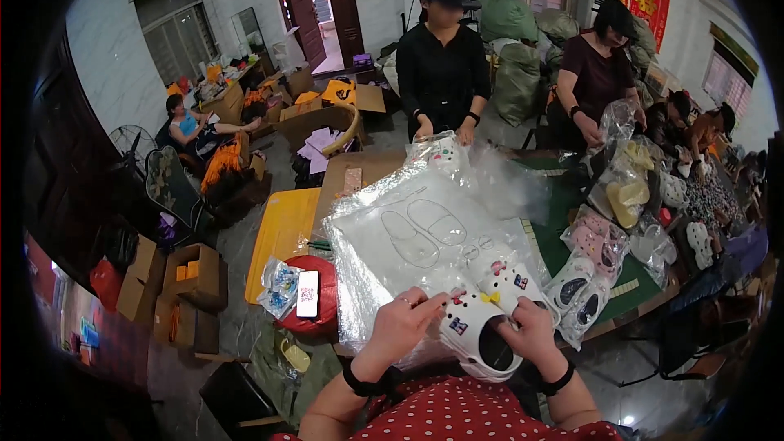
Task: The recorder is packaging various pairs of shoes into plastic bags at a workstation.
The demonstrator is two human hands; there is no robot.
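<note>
Two white clogs with holes and small coloured charms are in front of me. The nearer clog has its dark insole facing me; the other clog lies just beyond it, to the right. My right hand is closed around the nearer clog's side, its thumb at the foot opening. My left hand has its fingertips bunched against the same clog's left upper, by the charms; whether they pinch a charm is hidden. Under the clogs spreads a clear plastic sheet over a surface showing drawn shoe-sole outlines.
Left of the sheet sits a red round container with a phone and bagged small blue parts. Bagged clogs pile up on the green table at right. Across from me, a co-worker handles a bagged clog; another holds plastic bags.
</note>
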